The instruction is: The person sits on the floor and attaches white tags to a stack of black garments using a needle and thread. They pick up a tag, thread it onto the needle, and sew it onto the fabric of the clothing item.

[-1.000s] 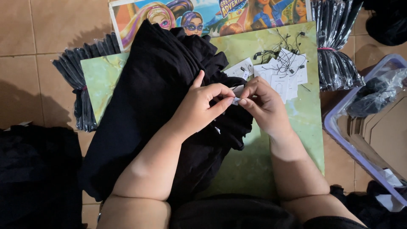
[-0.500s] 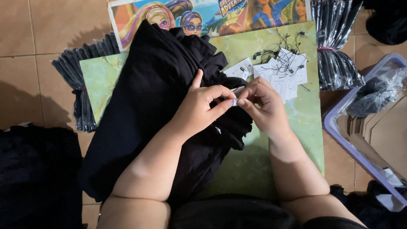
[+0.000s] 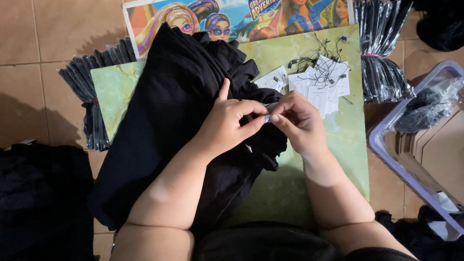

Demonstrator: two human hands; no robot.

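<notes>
A black garment (image 3: 169, 125) lies heaped across a green mat (image 3: 314, 179) on the floor. My left hand (image 3: 227, 125) rests on the garment's right side, thumb and fingers pinched, index finger raised. My right hand (image 3: 297, 121) meets it fingertip to fingertip. Between them they pinch a small white tag (image 3: 268, 116) at the garment's edge; most of the tag is hidden by fingers.
A pile of white paper tags with black strings (image 3: 319, 82) lies beyond my right hand. A colourful cartoon poster (image 3: 241, 19) is at the top. Bundles of bagged black items (image 3: 382, 58) sit right and left (image 3: 92, 101). A clear plastic bin (image 3: 411, 164) stands right. A dark cloth pile (image 3: 38, 198) lies at the left.
</notes>
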